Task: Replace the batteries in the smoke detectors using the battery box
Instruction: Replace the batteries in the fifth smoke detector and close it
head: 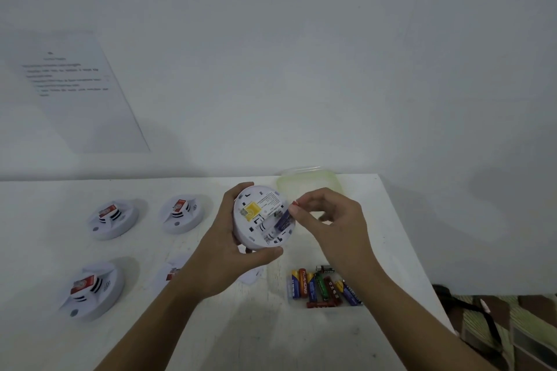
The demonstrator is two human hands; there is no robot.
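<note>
- White wall (271, 69) rises behind a white worktop (39, 220), with a printed sheet (81, 93) stuck on it at the left; its text is too blurred to read.
- Left hand (223, 253) holds a smoke detector (259, 220) above the worktop, back side up, its grip curled round the rim.
- Right hand (331, 220) pinches a purple battery (283, 220) by its end, grip clamped between thumb and forefinger. The battery lies tilted at the detector's open bay.
- Clear battery box (328, 308) sits on the worktop below the right wrist, with mixed batteries (316, 286) inside.
- Green-tinted lid (307, 184) lies behind the hands, near the wall.
- Three more detectors (113, 218) (182, 214) (90, 289) rest face up on the left; a fourth (171, 274) is partly hidden by the left forearm.
- A loose white cover (251, 275) lies under the held detector.
</note>
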